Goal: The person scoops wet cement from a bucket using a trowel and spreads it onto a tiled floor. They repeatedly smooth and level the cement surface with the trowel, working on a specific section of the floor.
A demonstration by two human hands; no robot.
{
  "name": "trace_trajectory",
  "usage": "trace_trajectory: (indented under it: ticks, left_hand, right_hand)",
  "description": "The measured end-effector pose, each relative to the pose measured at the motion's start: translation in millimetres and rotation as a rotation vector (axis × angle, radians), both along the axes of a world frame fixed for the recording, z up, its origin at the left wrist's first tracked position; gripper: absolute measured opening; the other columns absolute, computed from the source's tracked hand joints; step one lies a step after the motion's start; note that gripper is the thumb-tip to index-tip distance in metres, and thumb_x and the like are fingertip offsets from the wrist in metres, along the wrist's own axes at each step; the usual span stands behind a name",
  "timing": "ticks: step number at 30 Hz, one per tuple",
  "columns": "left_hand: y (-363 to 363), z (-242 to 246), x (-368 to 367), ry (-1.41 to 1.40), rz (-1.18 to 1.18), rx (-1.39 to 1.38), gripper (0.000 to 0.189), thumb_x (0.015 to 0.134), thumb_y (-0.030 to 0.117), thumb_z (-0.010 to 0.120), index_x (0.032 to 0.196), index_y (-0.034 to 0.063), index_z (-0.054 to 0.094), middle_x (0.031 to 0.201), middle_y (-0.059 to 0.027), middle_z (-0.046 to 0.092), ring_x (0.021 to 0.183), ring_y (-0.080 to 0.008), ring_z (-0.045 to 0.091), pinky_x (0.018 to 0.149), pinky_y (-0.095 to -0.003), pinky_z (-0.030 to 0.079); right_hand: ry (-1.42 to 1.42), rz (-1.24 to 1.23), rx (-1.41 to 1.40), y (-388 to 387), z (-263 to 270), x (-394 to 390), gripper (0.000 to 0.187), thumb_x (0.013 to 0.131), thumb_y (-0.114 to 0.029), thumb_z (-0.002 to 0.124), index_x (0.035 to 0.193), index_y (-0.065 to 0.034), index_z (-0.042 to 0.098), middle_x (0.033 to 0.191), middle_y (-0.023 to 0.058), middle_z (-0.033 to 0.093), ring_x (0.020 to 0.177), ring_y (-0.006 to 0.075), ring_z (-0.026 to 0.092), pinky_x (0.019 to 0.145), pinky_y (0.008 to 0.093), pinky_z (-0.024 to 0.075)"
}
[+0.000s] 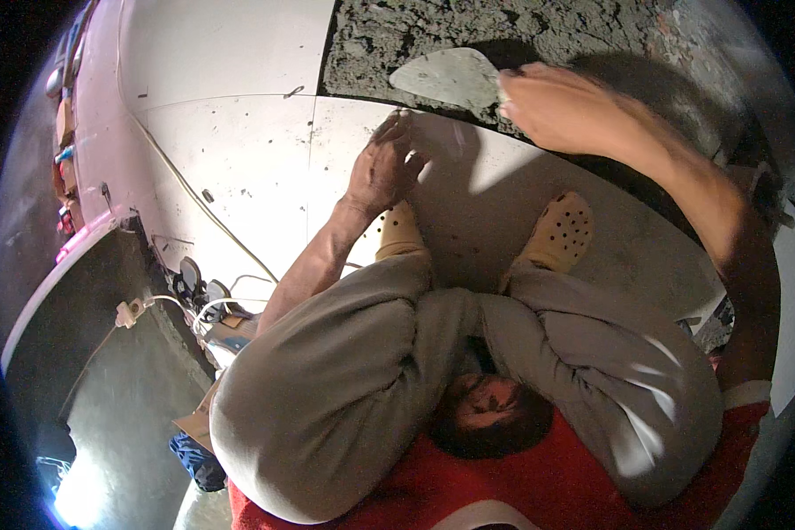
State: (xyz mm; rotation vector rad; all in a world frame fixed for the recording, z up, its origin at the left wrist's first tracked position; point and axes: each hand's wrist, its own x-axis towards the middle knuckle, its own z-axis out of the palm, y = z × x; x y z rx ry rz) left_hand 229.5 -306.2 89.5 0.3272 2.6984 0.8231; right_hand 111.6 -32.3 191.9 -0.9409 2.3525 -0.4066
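Observation:
My right hand grips a pointed masonry trowel at the handle end; the handle itself is mostly hidden in the fist. The trowel's grey-smeared blade points left, just above or on the rough grey mortar bed. My left hand rests its fingertips near the far edge of a white floor tile, thumb spread, with nothing visible in it. The tile edge borders the mortar along a dark gap.
My feet in yellow perforated clogs stand on the tiles. A pale cable crosses the floor at left. Farther left are an extension socket and a bright lamp. A small dark loop lies at a tile joint.

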Motion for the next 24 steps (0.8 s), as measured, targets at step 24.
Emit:
trace_trajectory:
  ticks: [24]
  left_hand:
    - [8.6, 1.2, -8.8, 0.073, 0.043, 0.104, 0.038, 0.091, 0.003, 0.065, 0.129, 0.0005, 0.066, 0.142, -0.0196, 0.061, 0.135, -0.0376, 0.055, 0.116, -0.0439, 0.043]
  right_hand:
    - [-0.029, -0.179, 0.564, 240.6, -2.7, 111.3, 0.026, 0.099, -0.011, 0.062, 0.121, 0.0009, 0.059, 0.108, 0.0277, 0.064, 0.095, 0.0451, 0.065, 0.081, 0.0519, 0.0517]
